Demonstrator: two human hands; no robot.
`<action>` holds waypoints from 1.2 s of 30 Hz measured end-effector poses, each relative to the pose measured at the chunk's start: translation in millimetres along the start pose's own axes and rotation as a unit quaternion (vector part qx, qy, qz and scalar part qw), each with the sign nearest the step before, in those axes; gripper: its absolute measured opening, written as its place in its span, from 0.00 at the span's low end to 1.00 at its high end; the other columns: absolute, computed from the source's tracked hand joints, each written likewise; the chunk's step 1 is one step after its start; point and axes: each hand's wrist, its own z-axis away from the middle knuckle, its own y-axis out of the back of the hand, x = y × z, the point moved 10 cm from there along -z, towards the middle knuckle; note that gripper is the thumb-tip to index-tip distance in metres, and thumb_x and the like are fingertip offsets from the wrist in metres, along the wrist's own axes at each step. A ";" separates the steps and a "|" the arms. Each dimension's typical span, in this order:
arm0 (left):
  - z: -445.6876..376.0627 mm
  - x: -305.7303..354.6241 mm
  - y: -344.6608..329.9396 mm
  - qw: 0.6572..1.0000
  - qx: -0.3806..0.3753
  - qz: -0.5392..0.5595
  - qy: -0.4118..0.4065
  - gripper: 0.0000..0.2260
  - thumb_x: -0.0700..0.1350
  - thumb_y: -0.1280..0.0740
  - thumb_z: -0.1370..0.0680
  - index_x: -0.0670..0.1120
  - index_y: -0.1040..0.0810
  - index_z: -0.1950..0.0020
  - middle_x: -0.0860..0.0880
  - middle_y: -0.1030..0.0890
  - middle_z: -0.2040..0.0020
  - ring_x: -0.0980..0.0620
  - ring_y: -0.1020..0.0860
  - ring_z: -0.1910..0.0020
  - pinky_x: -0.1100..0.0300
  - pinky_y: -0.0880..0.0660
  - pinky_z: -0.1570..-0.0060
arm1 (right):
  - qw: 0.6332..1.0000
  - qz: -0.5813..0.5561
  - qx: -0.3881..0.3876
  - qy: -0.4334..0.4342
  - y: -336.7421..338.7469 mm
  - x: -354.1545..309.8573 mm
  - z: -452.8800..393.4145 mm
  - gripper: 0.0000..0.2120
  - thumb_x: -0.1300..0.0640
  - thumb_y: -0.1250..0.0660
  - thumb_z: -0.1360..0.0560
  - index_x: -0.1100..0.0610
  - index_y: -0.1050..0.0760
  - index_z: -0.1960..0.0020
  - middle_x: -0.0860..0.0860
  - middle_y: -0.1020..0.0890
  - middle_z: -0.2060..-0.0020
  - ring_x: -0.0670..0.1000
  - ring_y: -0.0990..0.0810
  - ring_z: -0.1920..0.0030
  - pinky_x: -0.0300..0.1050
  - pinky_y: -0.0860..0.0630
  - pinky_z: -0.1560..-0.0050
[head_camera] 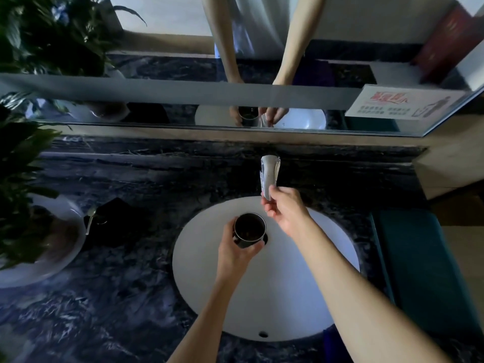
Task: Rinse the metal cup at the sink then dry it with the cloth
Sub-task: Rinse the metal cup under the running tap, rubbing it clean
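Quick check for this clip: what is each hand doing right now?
Left hand: grips the metal cup over the sink.
Right hand: fingers at the tap spout tip; grip cannot be told.
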 end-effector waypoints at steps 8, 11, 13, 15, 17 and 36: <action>-4.6 5.4 -2.1 0.999 -0.006 -0.032 -0.015 0.30 0.39 0.19 0.30 0.59 0.26 0.34 0.71 0.20 0.42 0.68 0.22 0.40 0.74 0.27 0.43 | 1.000 -0.001 0.000 -0.004 0.6 -12.3 0.1 0.16 0.61 0.41 0.15 0.66 0.24 0.58 0.58 0.24 0.67 0.45 0.31 0.80 0.35 0.39 0.81; -5.7 4.5 -4.3 0.999 -0.009 -0.034 -0.014 0.31 0.40 0.18 0.30 0.60 0.27 0.34 0.71 0.20 0.42 0.68 0.22 0.40 0.74 0.27 0.43 | 1.000 -0.010 0.000 -0.015 0.1 -16.0 0.0 0.18 0.62 0.42 0.15 0.63 0.27 0.63 0.59 0.24 0.66 0.45 0.33 0.81 0.35 0.40 0.82; -5.6 4.9 -5.8 0.999 -0.012 -0.029 -0.014 0.30 0.44 0.19 0.31 0.59 0.27 0.33 0.69 0.20 0.42 0.67 0.22 0.39 0.71 0.27 0.42 | 0.999 -0.024 -0.004 -0.025 -1.5 -19.3 0.2 0.18 0.63 0.42 0.15 0.62 0.28 0.64 0.59 0.24 0.65 0.44 0.33 0.81 0.34 0.41 0.83; -5.3 6.1 -7.1 1.000 -0.012 -0.026 -0.014 0.30 0.48 0.20 0.32 0.58 0.26 0.33 0.68 0.20 0.41 0.65 0.22 0.39 0.69 0.27 0.41 | 0.999 -0.033 -0.010 -0.033 -2.4 -21.7 0.8 0.18 0.63 0.42 0.15 0.63 0.28 0.64 0.59 0.24 0.65 0.44 0.33 0.81 0.34 0.41 0.83; -6.0 5.9 -8.4 0.999 -0.013 -0.024 -0.016 0.30 0.49 0.21 0.32 0.57 0.26 0.33 0.67 0.20 0.41 0.63 0.22 0.39 0.67 0.27 0.41 | 0.998 -0.039 -0.016 -0.036 -3.0 -23.0 1.6 0.19 0.63 0.42 0.15 0.63 0.28 0.65 0.59 0.24 0.64 0.44 0.33 0.82 0.34 0.41 0.83; -22.7 -3.7 -22.1 1.000 -0.014 -0.008 -0.016 0.29 0.41 0.22 0.35 0.57 0.28 0.38 0.56 0.18 0.43 0.65 0.20 0.45 0.72 0.26 0.47 | 0.983 0.061 0.144 0.092 91.5 -2.1 9.2 0.11 0.63 0.41 0.17 0.62 0.23 0.55 0.53 0.23 0.72 0.47 0.28 0.78 0.37 0.34 0.78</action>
